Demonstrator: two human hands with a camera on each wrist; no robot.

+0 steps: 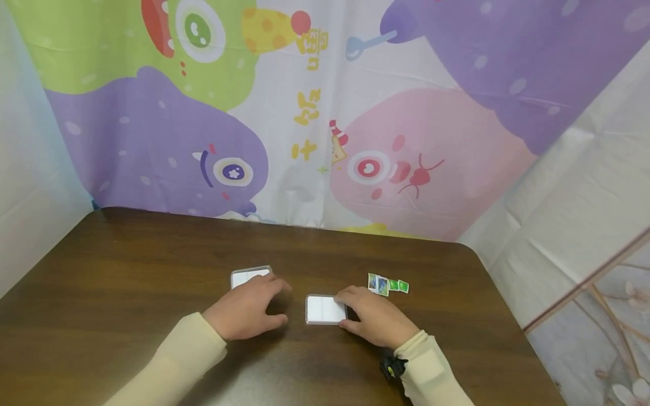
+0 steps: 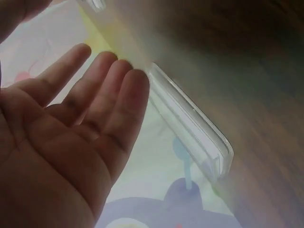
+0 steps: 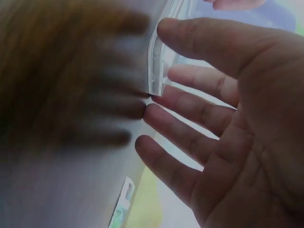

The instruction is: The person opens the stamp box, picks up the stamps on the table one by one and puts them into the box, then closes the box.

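Note:
A flat clear case with a white inside (image 1: 320, 310) lies on the brown table in front of me. My right hand (image 1: 378, 317) pinches its right end, thumb on the near side and fingers on the far side. A second similar case (image 1: 246, 276) lies farther back to the left, partly hidden by my left hand (image 1: 245, 309). The left fingers are relaxed, with the fingertips (image 2: 135, 83) close beside that case's end in the left wrist view. Nothing sits between the left thumb and fingers.
Several small picture cards (image 1: 382, 284), some bluish and some green, lie beyond my right hand. The wooden table (image 1: 152, 242) ends at a cartoon-printed curtain (image 1: 299, 192) behind it. A black device (image 1: 393, 367) is strapped at the right wrist.

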